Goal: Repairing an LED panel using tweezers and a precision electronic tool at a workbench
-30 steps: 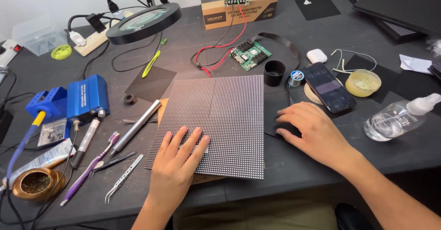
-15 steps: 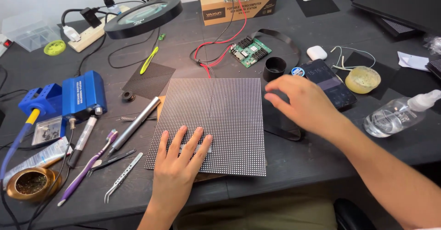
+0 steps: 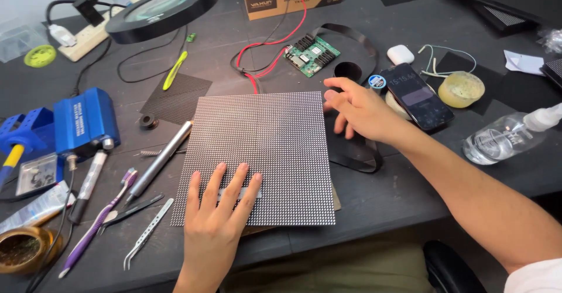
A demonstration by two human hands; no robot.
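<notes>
Grey dotted LED panel (image 3: pixel 257 155) flat at frame centre. Left hand (image 3: pixel 219 223) pressing its lower edge, fingers spread. Right hand (image 3: pixel 363 110) at its upper right corner, fingers open, gripping nothing.

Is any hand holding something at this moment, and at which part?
Nothing is gripped. The left hand lies flat, pressing on the near edge of the dotted square panel. The right hand hovers open by the panel's far right corner.

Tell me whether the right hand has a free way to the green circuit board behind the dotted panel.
Probably yes. The right hand hovers open past the dotted panel's far right corner, and the green circuit board lies uncovered just beyond. Only the red wires and a black cup sit close by.
</notes>
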